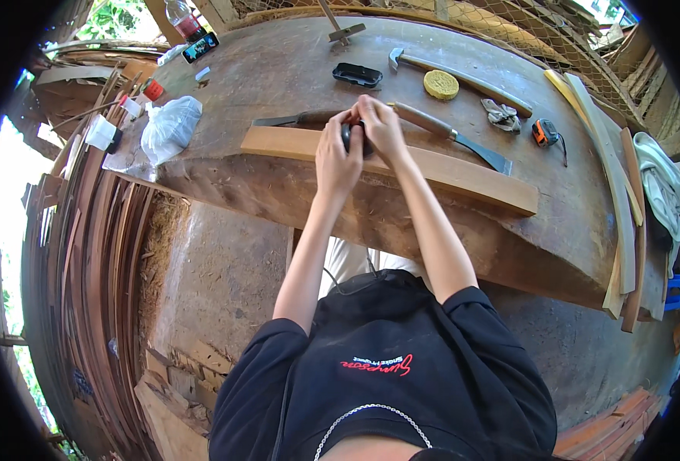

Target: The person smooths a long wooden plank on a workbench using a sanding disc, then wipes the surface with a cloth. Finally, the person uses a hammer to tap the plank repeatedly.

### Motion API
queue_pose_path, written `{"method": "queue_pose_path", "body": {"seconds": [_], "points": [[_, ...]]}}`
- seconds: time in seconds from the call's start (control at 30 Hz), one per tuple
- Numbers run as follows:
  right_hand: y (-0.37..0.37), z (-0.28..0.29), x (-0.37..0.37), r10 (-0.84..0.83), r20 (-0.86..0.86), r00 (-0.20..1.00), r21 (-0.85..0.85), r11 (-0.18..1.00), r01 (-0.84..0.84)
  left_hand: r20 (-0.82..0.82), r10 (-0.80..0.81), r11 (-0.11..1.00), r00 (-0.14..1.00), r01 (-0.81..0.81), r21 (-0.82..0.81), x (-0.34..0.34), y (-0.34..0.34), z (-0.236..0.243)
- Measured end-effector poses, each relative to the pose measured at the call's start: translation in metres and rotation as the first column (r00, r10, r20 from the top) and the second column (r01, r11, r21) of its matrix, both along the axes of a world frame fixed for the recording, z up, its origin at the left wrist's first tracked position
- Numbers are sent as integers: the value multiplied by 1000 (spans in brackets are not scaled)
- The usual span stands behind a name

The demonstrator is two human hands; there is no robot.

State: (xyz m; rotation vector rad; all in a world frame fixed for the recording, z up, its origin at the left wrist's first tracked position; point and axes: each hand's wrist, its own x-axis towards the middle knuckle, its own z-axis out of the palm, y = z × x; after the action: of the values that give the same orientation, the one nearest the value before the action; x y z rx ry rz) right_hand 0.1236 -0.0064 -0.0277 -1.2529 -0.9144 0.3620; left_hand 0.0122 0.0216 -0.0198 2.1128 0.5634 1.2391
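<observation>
Head view: left hand (pixel 338 159) and right hand (pixel 384 134) clasp something black (pixel 349 138); shirt (pixel 378 326) bears lettering (pixel 390 363).

A dark rounded object (pixel 348 139), partly hidden, is clasped between fingers (pixel 351 154). It appears over a tan wooden plank (pixel 463 178).

The single view comes from the wearer's head, through the left of two side-by-side fisheye cameras, facing steeply downward and forward. Nearest to it, the black short-sleeved shirt (pixel 378 330) fills the lower middle. Farther off, above the centre, are the hands (pixel 338 163), over the worktop (pixel 278 69), whose far edge runs near the top. Floor (pixel 232 261) shows below its near edge. Straight lines bow toward the dark, curved borders.
</observation>
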Motion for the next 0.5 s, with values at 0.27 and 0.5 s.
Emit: {"method": "queue_pose_path", "body": {"seconds": [0.27,0.5], "points": [[-158,18,62,-163,-29,986,-58,985,161,-118,13,1000,993,-13,-2,51,1,7],[-204,-13,79,-409,-53,911,-118,908,401,-122,228,950,966,-193,244,63,24,-6]]}}
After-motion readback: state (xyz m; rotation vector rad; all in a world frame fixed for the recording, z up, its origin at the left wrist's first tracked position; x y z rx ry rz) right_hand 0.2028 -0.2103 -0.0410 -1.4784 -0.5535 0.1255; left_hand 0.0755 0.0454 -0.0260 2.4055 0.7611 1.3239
